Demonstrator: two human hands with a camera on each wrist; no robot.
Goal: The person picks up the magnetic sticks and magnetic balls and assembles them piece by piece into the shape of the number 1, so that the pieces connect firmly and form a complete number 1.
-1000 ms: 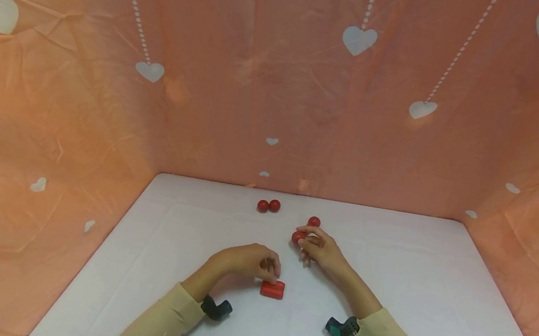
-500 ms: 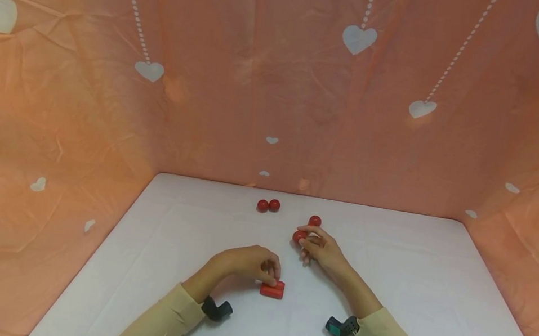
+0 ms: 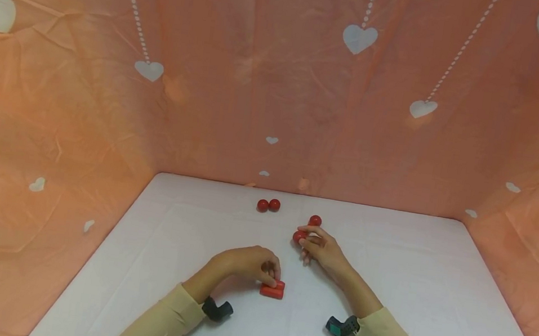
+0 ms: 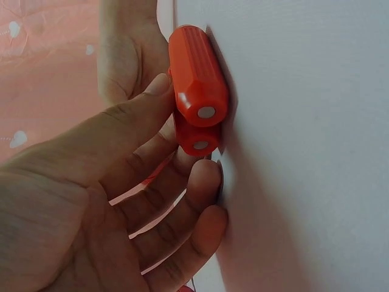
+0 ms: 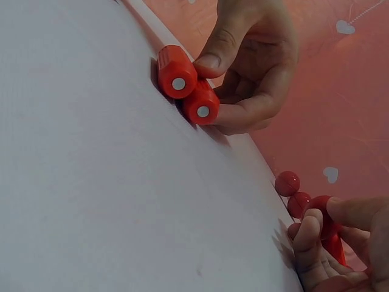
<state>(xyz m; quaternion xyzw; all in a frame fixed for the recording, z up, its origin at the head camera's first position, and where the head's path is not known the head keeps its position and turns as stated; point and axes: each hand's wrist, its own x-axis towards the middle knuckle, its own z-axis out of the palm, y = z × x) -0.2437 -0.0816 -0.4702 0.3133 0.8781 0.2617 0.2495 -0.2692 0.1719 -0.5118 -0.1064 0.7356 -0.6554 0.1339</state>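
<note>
Two red ridged rods with pale round discs in their ends lie side by side at the table's middle. With thumb and index finger, my left hand [image 3: 252, 262] pinches the farther rod [image 5: 202, 104]; the nearer rod [image 4: 197, 73] lies against it. Farther right, my right hand [image 3: 324, 252] holds a red ball [image 3: 298, 237] between thumb and fingers. Under that ball, a red rod-like piece [image 5: 334, 248] shows among the right fingers, mostly hidden. Just beyond the right hand is another red ball [image 3: 315, 220]; whether it joins the held piece is hidden.
Two more red balls, a left one [image 3: 263, 206] and a right one [image 3: 275, 205], sit touching near the table's back edge. A white cloth covers the table [image 3: 181, 219]. Orange curtain [image 3: 259, 87] with pale hearts surrounds it on the back and sides.
My left thumb has shifted slightly toward me, onto the farther rod. My right hand and the held ball have hardly moved.
</note>
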